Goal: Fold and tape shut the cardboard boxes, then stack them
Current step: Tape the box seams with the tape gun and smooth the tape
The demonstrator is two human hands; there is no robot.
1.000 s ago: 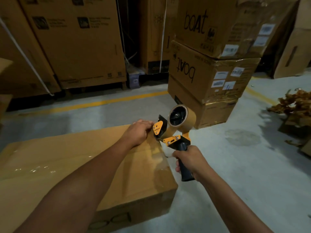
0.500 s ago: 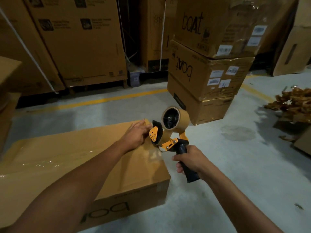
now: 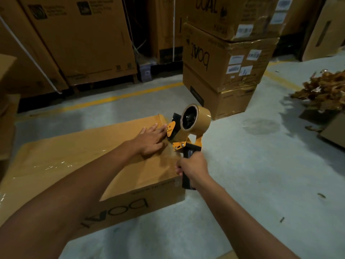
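A closed cardboard box [image 3: 78, 165] marked "boat" lies on the floor in front of me, with shiny clear tape along its top. My left hand [image 3: 152, 139] rests flat, fingers spread, on the box's far right corner. My right hand [image 3: 193, 166] grips the black handle of an orange tape dispenser [image 3: 183, 135] carrying a brown tape roll [image 3: 196, 118]. The dispenser's head sits at the box's right edge, right beside my left fingers.
A stack of three "boat" boxes [image 3: 227, 60] stands behind the dispenser. Large cartons [image 3: 78, 40] line the back wall beyond a yellow floor line [image 3: 112, 99]. Crumpled brown scrap [image 3: 323, 90] lies at right, more cardboard [image 3: 7, 109] at the left edge.
My left hand has flattened from a loose curl to spread fingers on the box top. The dispenser stays at the box's right edge; my view has dropped closer to the box.
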